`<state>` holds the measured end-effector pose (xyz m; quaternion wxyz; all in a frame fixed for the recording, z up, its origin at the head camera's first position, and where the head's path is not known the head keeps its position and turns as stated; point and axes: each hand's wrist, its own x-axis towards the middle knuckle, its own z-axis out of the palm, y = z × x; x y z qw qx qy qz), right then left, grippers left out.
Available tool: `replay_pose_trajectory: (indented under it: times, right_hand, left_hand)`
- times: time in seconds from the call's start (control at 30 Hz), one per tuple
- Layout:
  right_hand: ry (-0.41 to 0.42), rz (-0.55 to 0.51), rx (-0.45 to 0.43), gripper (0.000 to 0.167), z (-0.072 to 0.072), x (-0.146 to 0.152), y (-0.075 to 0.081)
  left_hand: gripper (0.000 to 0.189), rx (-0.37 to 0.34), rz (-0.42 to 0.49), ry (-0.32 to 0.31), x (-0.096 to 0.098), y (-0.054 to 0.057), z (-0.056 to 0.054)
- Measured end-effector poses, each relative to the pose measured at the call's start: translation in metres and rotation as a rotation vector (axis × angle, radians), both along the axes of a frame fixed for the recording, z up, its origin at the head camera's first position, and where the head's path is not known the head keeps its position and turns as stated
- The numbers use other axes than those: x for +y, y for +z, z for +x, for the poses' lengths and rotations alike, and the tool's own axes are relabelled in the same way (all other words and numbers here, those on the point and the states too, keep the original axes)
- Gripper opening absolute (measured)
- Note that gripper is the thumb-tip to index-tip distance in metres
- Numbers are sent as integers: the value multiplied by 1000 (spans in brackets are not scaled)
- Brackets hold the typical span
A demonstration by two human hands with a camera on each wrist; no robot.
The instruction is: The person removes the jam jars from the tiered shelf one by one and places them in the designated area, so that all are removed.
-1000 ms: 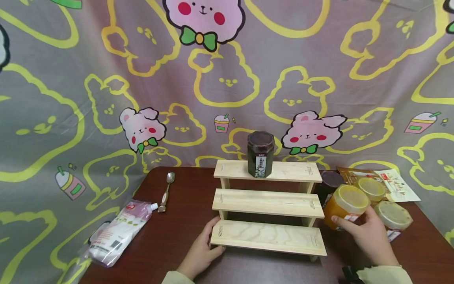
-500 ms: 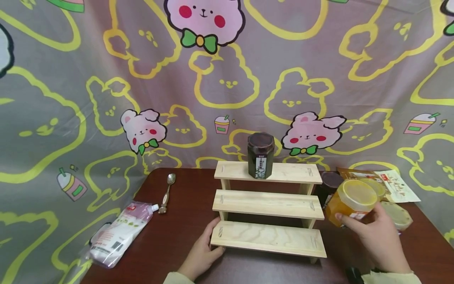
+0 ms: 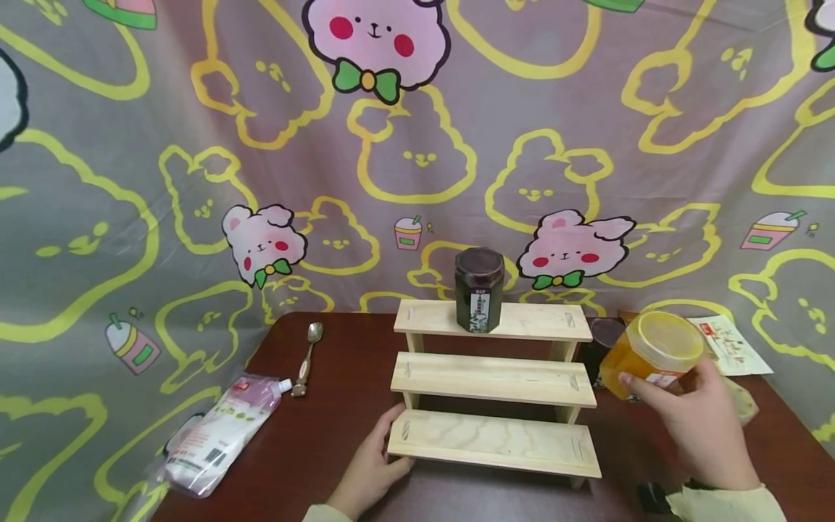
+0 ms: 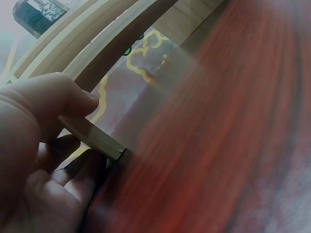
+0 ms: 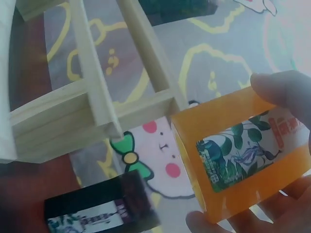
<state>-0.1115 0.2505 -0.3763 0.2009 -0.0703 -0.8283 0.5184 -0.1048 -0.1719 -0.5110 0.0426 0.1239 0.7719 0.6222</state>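
My right hand (image 3: 707, 431) holds a hexagonal jar (image 3: 633, 366) of amber contents with a yellowish lid, tilted and raised off the table right of a three-tier wooden display rack (image 3: 496, 442). In the right wrist view, thumb and fingers wrap this jar (image 5: 231, 199) from opposite sides, its leafy label facing the camera. My left hand (image 3: 375, 464) grips the left end of the rack's lowest tier. The left wrist view has its thumb at the front board and fingers around the leg (image 4: 95, 138). A dark hexagonal jar (image 3: 479, 293) stands upright on the top tier.
Behind the held jar stand another dark jar (image 3: 605, 337) and a pale-lidded jar (image 3: 744, 402), both partly hidden. Flat packets (image 3: 730, 344) lie at the back right. A spoon (image 3: 306, 362) and a spouted pouch (image 3: 225, 435) lie left. A patterned cloth (image 3: 417, 145) hangs behind the table.
My right hand has lifted the amber jar higher and slightly right, tilting it, and it now covers the jar behind. My left hand stays on the rack.
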Motion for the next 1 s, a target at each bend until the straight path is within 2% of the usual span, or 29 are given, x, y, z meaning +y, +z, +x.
replay_pose_trajectory:
  times: [0.17, 0.3, 0.5, 0.8, 1.0]
  right_hand:
    - [45, -39, 60, 66, -5, 0, 14]
    - [37, -5, 69, 67, -9, -2, 22]
    - [47, -13, 75, 67, -15, -6, 32]
    - [96, -33, 96, 69, -32, -11, 39]
    - [108, -11, 70, 70, -38, -18, 41]
  left_hand:
    - [84, 1, -1, 9, 0, 1, 0]
    - [84, 0, 18, 11, 1, 3, 0]
    - [84, 16, 49, 8, 1, 2, 1]
    - [83, 27, 51, 4, 1, 2, 2]
    - [84, 28, 39, 0, 1, 2, 1]
